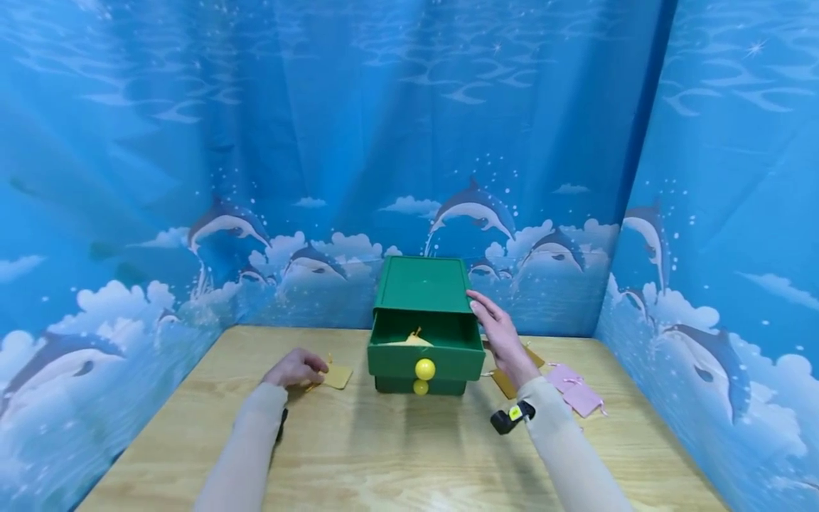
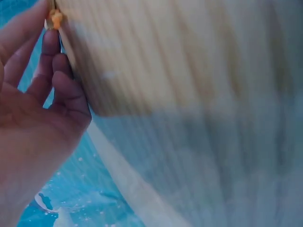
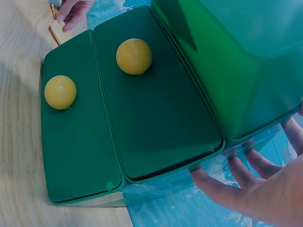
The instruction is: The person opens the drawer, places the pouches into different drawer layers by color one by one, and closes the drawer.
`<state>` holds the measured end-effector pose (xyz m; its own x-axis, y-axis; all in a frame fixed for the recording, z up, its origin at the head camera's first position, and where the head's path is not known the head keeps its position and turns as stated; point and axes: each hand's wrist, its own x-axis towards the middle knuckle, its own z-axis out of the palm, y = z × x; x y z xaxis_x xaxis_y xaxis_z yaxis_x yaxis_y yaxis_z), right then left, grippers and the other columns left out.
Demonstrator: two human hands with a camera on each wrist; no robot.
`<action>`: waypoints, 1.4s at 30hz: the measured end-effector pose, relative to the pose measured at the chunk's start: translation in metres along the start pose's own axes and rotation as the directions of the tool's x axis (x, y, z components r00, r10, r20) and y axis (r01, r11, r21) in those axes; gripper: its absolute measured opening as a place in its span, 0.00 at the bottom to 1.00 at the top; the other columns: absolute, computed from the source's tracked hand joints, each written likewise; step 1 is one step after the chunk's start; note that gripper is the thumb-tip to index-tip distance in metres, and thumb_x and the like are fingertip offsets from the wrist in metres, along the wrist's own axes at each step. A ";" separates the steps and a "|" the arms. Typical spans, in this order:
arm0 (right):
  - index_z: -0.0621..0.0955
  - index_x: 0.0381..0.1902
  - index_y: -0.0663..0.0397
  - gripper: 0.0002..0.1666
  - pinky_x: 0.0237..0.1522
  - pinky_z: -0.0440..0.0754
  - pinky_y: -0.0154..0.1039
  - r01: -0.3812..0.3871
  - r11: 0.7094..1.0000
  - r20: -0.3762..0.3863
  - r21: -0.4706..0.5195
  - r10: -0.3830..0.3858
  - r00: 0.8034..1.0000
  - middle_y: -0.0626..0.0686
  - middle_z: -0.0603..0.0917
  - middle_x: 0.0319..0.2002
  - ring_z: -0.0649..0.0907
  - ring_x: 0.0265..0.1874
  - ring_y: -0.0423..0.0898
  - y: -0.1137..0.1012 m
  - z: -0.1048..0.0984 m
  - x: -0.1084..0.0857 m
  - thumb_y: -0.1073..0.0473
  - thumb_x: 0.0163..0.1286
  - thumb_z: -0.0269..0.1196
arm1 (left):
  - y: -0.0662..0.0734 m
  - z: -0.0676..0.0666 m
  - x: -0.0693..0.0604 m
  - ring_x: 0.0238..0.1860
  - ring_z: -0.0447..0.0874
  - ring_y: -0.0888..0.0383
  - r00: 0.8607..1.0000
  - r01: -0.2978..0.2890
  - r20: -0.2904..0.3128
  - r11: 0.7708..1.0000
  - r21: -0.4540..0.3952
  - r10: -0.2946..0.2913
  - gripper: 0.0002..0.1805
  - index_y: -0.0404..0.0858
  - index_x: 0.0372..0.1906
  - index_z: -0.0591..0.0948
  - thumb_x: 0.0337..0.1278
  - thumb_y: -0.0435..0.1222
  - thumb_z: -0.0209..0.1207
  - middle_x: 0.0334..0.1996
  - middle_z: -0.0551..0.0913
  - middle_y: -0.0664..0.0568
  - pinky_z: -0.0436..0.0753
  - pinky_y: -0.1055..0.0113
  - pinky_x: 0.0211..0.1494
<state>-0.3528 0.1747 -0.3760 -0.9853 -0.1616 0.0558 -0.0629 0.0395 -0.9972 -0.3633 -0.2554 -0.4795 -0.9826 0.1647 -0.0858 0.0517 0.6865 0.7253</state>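
Observation:
A green two-drawer box (image 1: pixel 424 284) stands on the table with its upper drawer (image 1: pixel 390 360) pulled out. Inside that drawer lies a pale yellow pouch (image 1: pixel 414 340). To the left of the box, my left hand (image 1: pixel 296 368) pinches the edge of a small yellow drawstring pouch (image 1: pixel 337 377) at the tabletop. An orange bit of its cord (image 2: pixel 57 19) shows by the fingertips in the left wrist view. My right hand (image 1: pixel 502 338) rests with extended fingers (image 3: pixel 213 187) against the right side of the box. Round yellow knobs (image 3: pixel 134 56) sit on both drawer fronts.
Right of the box lie ochre pouches (image 1: pixel 503 385) partly behind my right hand, and pink drawstring pouches (image 1: pixel 584 399). A blue dolphin-print curtain (image 1: pixel 333 178) hangs behind and beside the wooden table (image 1: pixel 384 462).

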 end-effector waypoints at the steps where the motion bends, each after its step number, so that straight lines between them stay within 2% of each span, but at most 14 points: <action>1: 0.67 0.72 0.30 0.32 0.64 0.67 0.67 -0.002 1.000 -0.005 0.002 0.002 1.000 0.47 0.58 0.76 0.59 0.75 0.56 0.000 -0.001 0.000 0.35 0.73 0.52 | 0.001 0.000 0.001 0.43 0.80 0.54 1.000 -0.014 0.014 1.000 0.016 0.013 0.11 0.34 0.43 0.87 0.52 0.29 0.68 0.42 0.85 0.45 0.81 0.60 0.45; 4: 0.66 0.72 0.30 0.32 0.64 0.67 0.68 0.006 1.000 -0.002 0.004 -0.006 1.000 0.48 0.57 0.77 0.58 0.75 0.57 -0.001 -0.001 0.001 0.35 0.74 0.52 | 0.003 -0.001 0.003 0.41 0.79 0.55 0.999 -0.022 0.035 0.999 0.035 0.021 0.12 0.35 0.43 0.86 0.50 0.29 0.69 0.41 0.84 0.47 0.79 0.61 0.43; 8: 0.65 0.73 0.31 0.32 0.65 0.65 0.69 0.007 1.000 0.005 -0.002 -0.007 1.000 0.49 0.56 0.77 0.57 0.75 0.58 0.001 -0.001 0.000 0.36 0.75 0.51 | 0.006 0.001 0.003 0.41 0.76 0.55 0.998 0.039 0.046 0.999 0.032 -0.040 0.13 0.38 0.43 0.87 0.50 0.28 0.68 0.42 0.83 0.49 0.78 0.62 0.43; 11: 0.66 0.72 0.31 0.32 0.65 0.65 0.69 0.001 1.000 -0.002 -0.007 -0.001 1.000 0.49 0.56 0.77 0.58 0.75 0.58 0.003 -0.002 0.000 0.35 0.74 0.51 | 0.008 0.004 0.003 0.43 0.77 0.55 0.997 0.058 0.045 0.997 0.042 -0.060 0.14 0.39 0.43 0.87 0.49 0.27 0.68 0.44 0.83 0.48 0.79 0.61 0.45; 16: 0.67 0.72 0.31 0.32 0.64 0.66 0.68 0.017 1.000 -0.005 -0.006 -0.017 1.000 0.49 0.58 0.76 0.59 0.75 0.58 0.004 -0.002 0.000 0.35 0.73 0.52 | 0.010 0.007 0.001 0.44 0.78 0.54 0.998 0.052 0.036 0.998 0.028 -0.053 0.15 0.38 0.44 0.87 0.49 0.25 0.66 0.47 0.84 0.46 0.80 0.58 0.46; 21: 0.66 0.72 0.32 0.31 0.64 0.67 0.68 0.016 1.000 0.011 -0.009 -0.016 1.000 0.50 0.58 0.76 0.58 0.75 0.58 0.003 0.001 0.001 0.36 0.75 0.51 | 0.006 0.007 -0.004 0.41 0.78 0.55 0.998 0.059 0.021 0.996 -0.068 -0.058 0.14 0.36 0.44 0.87 0.50 0.25 0.65 0.46 0.84 0.46 0.81 0.61 0.41; 26: 0.66 0.73 0.32 0.30 0.64 0.66 0.68 0.002 1.000 0.024 -0.002 -0.002 1.000 0.50 0.57 0.77 0.57 0.76 0.57 0.002 0.004 0.000 0.38 0.76 0.50 | 0.003 0.006 -0.012 0.39 0.80 0.55 0.998 0.058 0.019 0.982 -0.177 -0.056 0.16 0.34 0.48 0.85 0.52 0.27 0.65 0.47 0.84 0.45 0.81 0.62 0.39; 32: 0.64 0.74 0.38 0.29 0.66 0.64 0.68 -0.017 1.000 0.026 -0.006 0.017 1.000 0.52 0.55 0.78 0.55 0.76 0.59 -0.022 0.008 -0.015 0.44 0.79 0.48 | 0.012 0.001 -0.012 0.44 0.79 0.54 0.998 0.066 0.002 0.972 -0.224 -0.067 0.17 0.38 0.50 0.85 0.53 0.33 0.68 0.49 0.83 0.46 0.83 0.61 0.43; 35: 0.64 0.74 0.38 0.29 0.66 0.64 0.68 -0.022 1.000 0.027 -0.003 0.022 0.999 0.52 0.55 0.77 0.56 0.76 0.59 -0.026 0.008 -0.018 0.44 0.79 0.48 | 0.017 -0.002 -0.012 0.45 0.81 0.54 0.999 0.037 -0.001 0.965 -0.259 -0.038 0.19 0.37 0.52 0.84 0.53 0.35 0.69 0.50 0.83 0.45 0.84 0.58 0.46; 39: 0.64 0.74 0.38 0.29 0.66 0.64 0.68 -0.027 1.000 0.023 0.003 0.027 0.999 0.52 0.55 0.77 0.56 0.76 0.59 -0.025 0.008 -0.019 0.44 0.79 0.48 | 0.022 -0.004 -0.012 0.44 0.85 0.54 1.000 -0.003 -0.001 0.941 -0.340 0.003 0.20 0.34 0.55 0.82 0.58 0.36 0.66 0.51 0.84 0.43 0.83 0.52 0.53; 42: 0.65 0.74 0.39 0.29 0.66 0.63 0.69 -0.025 1.000 0.020 0.008 0.025 0.999 0.52 0.55 0.77 0.55 0.76 0.58 -0.025 0.007 -0.019 0.44 0.79 0.49 | 0.028 -0.006 -0.013 0.44 0.86 0.53 1.000 -0.009 -0.028 0.919 -0.394 -0.002 0.21 0.34 0.57 0.81 0.59 0.36 0.66 0.51 0.84 0.43 0.81 0.48 0.57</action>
<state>-0.3311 0.1695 -0.3526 -0.9832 -0.1800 0.0298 -0.0369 0.0360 -0.9987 -0.3506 -0.2428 -0.4542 -0.9873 0.1433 -0.0684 -0.0141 0.3500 0.9366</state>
